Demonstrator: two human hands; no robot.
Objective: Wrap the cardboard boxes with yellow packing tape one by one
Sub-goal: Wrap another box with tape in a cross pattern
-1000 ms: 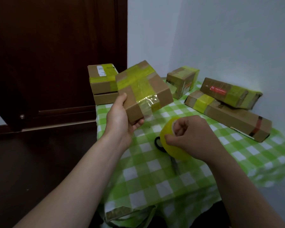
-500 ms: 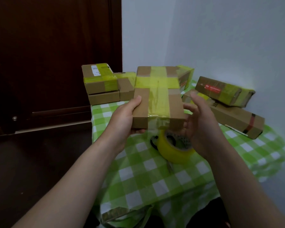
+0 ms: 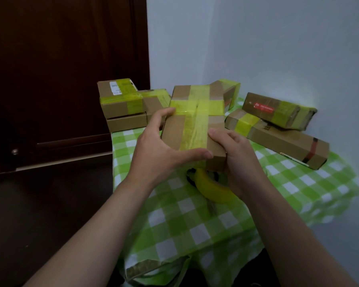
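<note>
Both hands hold one cardboard box up over the bench, top face tipped toward the camera, w/ a cross of yellow tape on it. L hand grips the near-left corner: thumb lies along the near edge, index finger runs up the left side to the cross band. R hand grips the near-right corner: thumb on top just beside the long strip, other fingers under the box & hidden.

Tape roll lies on the bench's green-check cloth directly below the hands, partly behind the R wrist. Sth black sits just beside it, can't tell what.

Beyond the L hand: stacked taped boxes. Right of the R hand: long box w/ a shorter taped box resting on it, near the wall.
</note>
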